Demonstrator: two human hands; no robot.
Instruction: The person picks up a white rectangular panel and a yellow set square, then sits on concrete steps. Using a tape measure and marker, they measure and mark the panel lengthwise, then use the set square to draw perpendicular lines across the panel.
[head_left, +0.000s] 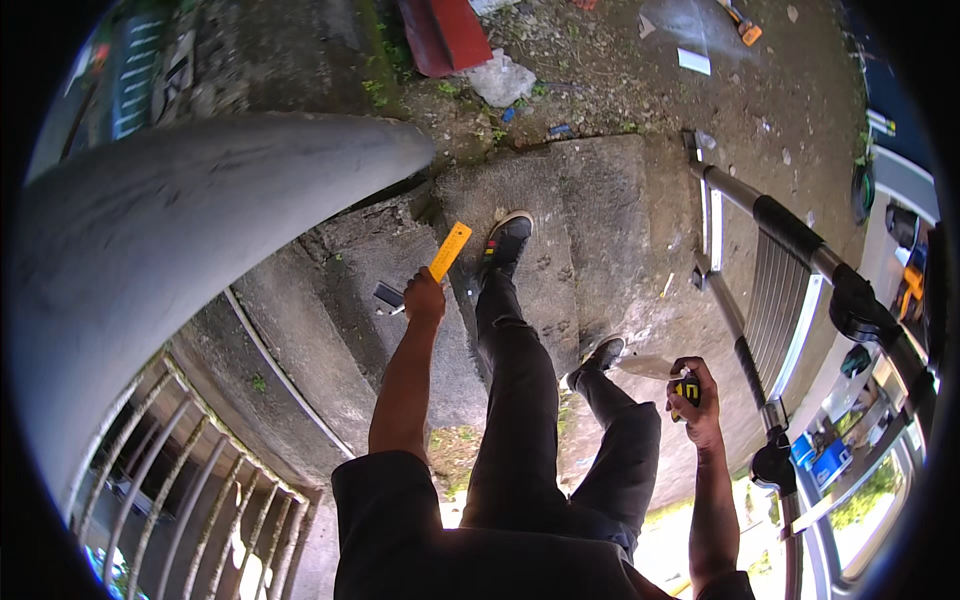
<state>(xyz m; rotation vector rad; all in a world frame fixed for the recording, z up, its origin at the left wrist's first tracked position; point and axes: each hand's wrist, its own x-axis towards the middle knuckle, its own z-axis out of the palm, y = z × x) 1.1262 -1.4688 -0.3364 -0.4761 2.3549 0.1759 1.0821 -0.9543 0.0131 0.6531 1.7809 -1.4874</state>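
Observation:
My left hand point(424, 298) is closed round a try square point(450, 250) with a yellow-orange marked blade that points up and away. A dark block, seemingly its stock, sticks out on the left of the fist. Beside that block a thin white stick point(397, 311) pokes from the same hand; its kind is unclear. On the right, my right hand point(702, 400) grips a yellow and black tape measure point(686, 392). A pale, blurred flat shape point(648, 367) reaches left from it, too smeared to name. Both hands are apart, above worn concrete steps point(610, 220).
A large grey rounded pipe or beam point(230, 160) fills the left. Rusty metal bars point(190, 460) stand at lower left. A folding ladder point(780, 220) with black joints leans along the right. A red metal piece point(447, 38) and a pale rock point(500, 80) lie ahead.

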